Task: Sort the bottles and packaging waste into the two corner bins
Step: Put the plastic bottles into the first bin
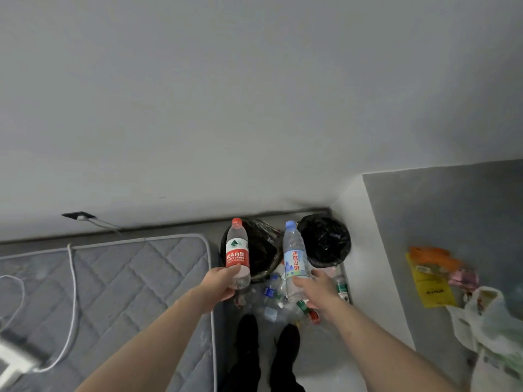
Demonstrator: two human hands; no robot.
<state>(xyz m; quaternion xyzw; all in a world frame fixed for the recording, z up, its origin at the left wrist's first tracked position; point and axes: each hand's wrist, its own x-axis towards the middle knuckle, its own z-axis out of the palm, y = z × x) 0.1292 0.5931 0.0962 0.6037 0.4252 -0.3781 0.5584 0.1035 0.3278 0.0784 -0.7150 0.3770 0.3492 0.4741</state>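
Note:
My left hand (220, 282) grips the base of a clear bottle with a red cap and red label (237, 251), held upright in front of the left black-lined bin (264, 250). A clear bottle with a blue cap and pale blue label (294, 257) is gripped low down by my right hand (318, 290), upright between the two bins. The right black-lined bin (325, 240) stands in the wall corner. Several empty bottles and bits of packaging (276, 299) lie heaped on the floor below the hands.
A grey quilted mattress (119, 290) with a white cable (74, 301) fills the left. A grey counter (447, 227) on the right holds yellow and orange packets (431, 278) and a plastic bag (492, 335). My dark-trousered legs (266, 355) stand on the narrow floor strip.

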